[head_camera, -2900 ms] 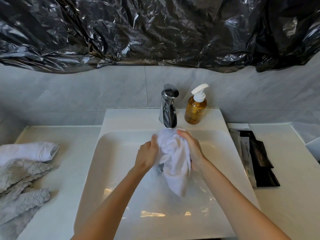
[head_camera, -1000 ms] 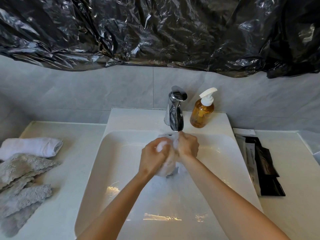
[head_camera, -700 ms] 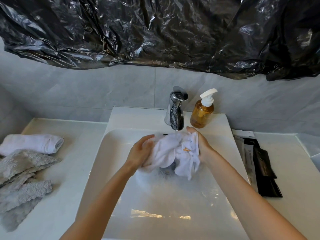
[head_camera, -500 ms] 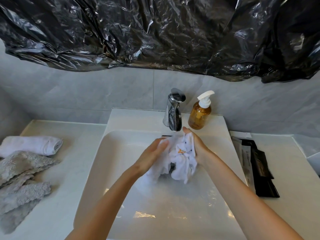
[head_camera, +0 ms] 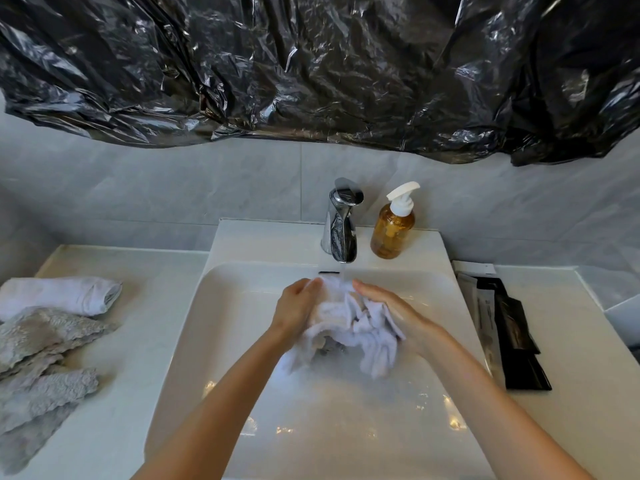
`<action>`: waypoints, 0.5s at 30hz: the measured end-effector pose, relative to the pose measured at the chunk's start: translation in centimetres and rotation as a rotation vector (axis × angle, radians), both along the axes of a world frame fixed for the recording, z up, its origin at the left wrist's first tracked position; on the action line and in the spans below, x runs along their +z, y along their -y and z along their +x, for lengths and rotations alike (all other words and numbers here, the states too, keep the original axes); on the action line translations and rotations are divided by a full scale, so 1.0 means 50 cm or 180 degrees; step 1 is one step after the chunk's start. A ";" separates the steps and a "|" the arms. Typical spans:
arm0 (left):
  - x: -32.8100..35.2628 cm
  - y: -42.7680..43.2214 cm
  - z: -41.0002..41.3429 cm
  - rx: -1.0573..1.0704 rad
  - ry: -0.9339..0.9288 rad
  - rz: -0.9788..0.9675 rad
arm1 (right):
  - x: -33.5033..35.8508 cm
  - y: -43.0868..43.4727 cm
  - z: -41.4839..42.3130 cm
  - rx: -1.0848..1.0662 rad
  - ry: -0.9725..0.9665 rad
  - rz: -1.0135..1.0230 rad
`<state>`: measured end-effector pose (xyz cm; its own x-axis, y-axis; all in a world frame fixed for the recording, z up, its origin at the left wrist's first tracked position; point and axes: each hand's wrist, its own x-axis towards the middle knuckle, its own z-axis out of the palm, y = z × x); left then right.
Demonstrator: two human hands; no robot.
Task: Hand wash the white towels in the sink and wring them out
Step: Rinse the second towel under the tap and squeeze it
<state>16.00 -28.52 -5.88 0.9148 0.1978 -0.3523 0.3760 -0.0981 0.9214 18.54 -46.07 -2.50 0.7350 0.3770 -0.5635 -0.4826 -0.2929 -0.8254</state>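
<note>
White bunched terry towel [head_camera: 349, 320] between left hand [head_camera: 296, 308] and right hand [head_camera: 398, 311].

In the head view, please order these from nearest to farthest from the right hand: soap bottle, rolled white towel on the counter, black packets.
From the right hand:
1. Soap bottle, behind it, beside the faucet.
2. Black packets, on its right.
3. Rolled white towel, far left.
</note>
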 end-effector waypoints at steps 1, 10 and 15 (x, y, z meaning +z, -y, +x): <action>0.003 0.017 0.004 0.0071 -0.0092 -0.0048 | -0.008 -0.022 -0.006 -0.0448 0.0094 0.0086; 0.010 0.049 0.037 0.0646 -0.0226 0.0689 | -0.048 -0.144 0.001 -0.2042 0.0774 -0.0758; 0.035 0.045 0.028 0.0779 0.0038 0.1149 | -0.062 -0.159 0.046 -0.2073 0.0510 -0.0769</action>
<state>17.41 -30.76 -4.15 0.8292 0.5178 -0.2105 0.4179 -0.3241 0.8487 20.85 -38.13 -5.62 0.8493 -0.2888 -0.4420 -0.4998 -0.1700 -0.8493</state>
